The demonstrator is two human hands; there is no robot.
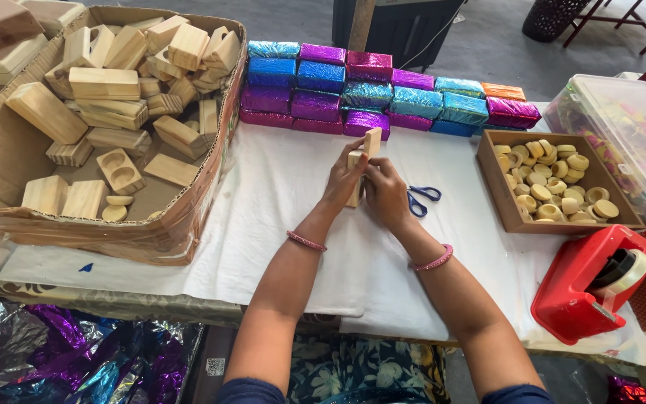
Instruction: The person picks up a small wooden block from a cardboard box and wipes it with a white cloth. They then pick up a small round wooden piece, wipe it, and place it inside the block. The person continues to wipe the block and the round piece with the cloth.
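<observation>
Wooden block (364,153) stood upright on the white cloth of the desk (278,224), long axis near vertical, top tilted slightly away, just in front of the row of foil-wrapped blocks (368,93). Left hand (345,179) pressed against the wooden block's left face, fingers closed round it; right hand (385,193) clamped on its lower right side, thumb forward. Both equally near, one at each flank, nothing between either hand and the wood. Blue-handled scissors (422,199) lay just right of the wooden block, touching or almost touching the right hand. Farther right of the wooden block, a shallow box of wooden rings (551,187), then a clear lidded tub (626,135) and a red tape dispenser (588,284). Left of the wooden block, well apart, a large cardboard box (188,217) heaped with bare wooden pieces.
</observation>
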